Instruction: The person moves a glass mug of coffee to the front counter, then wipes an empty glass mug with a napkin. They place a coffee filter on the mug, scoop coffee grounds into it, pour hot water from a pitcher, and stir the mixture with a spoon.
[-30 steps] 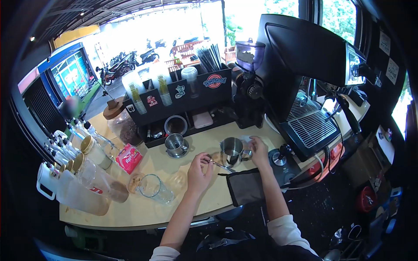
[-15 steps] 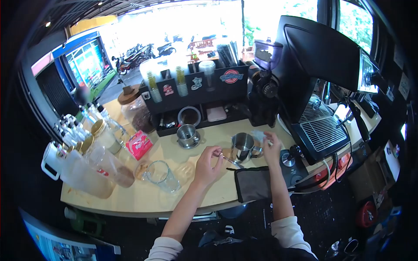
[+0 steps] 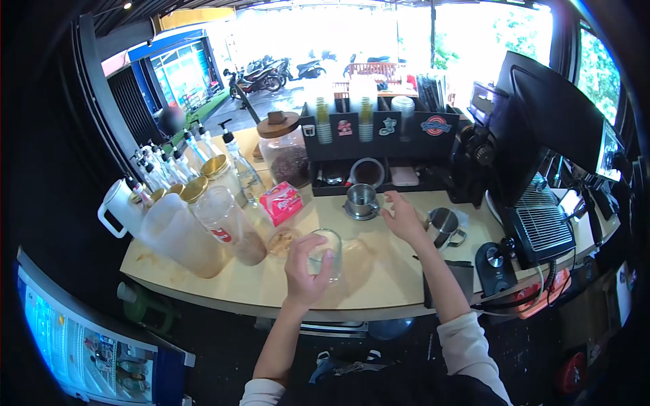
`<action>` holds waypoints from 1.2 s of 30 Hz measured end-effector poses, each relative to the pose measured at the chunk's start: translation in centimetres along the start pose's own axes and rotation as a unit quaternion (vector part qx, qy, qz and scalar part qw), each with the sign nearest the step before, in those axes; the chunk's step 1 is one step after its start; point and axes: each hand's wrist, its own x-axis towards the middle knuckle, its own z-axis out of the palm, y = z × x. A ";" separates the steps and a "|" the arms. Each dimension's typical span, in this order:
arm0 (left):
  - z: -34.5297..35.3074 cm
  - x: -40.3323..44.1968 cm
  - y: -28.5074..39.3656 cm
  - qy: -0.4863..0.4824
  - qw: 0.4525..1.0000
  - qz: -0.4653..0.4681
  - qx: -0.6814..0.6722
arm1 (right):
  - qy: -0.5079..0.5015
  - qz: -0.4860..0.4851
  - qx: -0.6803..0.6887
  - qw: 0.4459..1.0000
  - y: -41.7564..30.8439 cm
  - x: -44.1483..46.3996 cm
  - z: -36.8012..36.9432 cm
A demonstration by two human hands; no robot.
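My left hand point(image 3: 308, 271) is wrapped round the clear glass point(image 3: 330, 252), which stands on the light wooden counter point(image 3: 379, 287). My right hand point(image 3: 403, 218) has its fingers at the handle of the small metal drip cup point(image 3: 362, 196), which sits on its metal saucer; whether they grip the handle is hard to tell. To the right of that hand stands a steel pitcher point(image 3: 443, 224) with a handle. Part of a dark cloth point(image 3: 460, 276) shows beside my right forearm.
A pink tissue pack point(image 3: 281, 201), a lidded jar point(image 3: 288, 159), a plastic jug point(image 3: 179, 233) and pump bottles crowd the left. The black cup organiser point(image 3: 379, 135) runs along the back. At the right are the espresso machine point(image 3: 542, 220) and a tamper point(image 3: 494, 256).
The view has swung left. My left hand has left the spoon and taken hold of the clear glass. My right hand has moved from beside the pitcher to the drip cup.
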 end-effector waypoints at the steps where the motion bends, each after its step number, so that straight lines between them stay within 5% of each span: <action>1: -0.9 -0.5 -1.3 -0.013 0.998 -0.056 -0.003 | -0.011 0.043 0.045 0.998 1.7 0.1 1.6; 9: -2.8 -3.7 -8.3 -0.108 0.975 -0.166 -0.105 | -0.034 0.099 0.130 0.986 -2.8 -0.9 3.2; 15: -1.1 -5.3 -10.1 -0.156 0.919 -0.259 -0.251 | -0.066 0.039 0.195 0.978 -1.9 0.2 4.3; 20: -0.2 -4.9 -10.6 -0.145 0.907 -0.267 -0.293 | 0.034 0.075 0.136 0.987 -1.8 0.7 1.1; 22: 0.5 -4.8 -11.1 -0.135 0.914 -0.274 -0.267 | -0.020 0.111 0.139 0.984 -1.3 -1.0 0.4; 25: 1.3 -4.2 -10.8 -0.109 0.910 -0.287 -0.278 | -0.269 0.037 0.038 0.962 -2.8 -4.5 -1.9; 28: 1.6 -4.5 -11.1 -0.104 0.912 -0.288 -0.274 | -0.262 -0.035 0.023 0.964 -2.0 -7.8 -2.5; 36: 1.6 -4.6 -10.8 -0.106 0.915 -0.280 -0.270 | -0.194 0.042 0.012 0.980 -3.4 -9.7 -1.4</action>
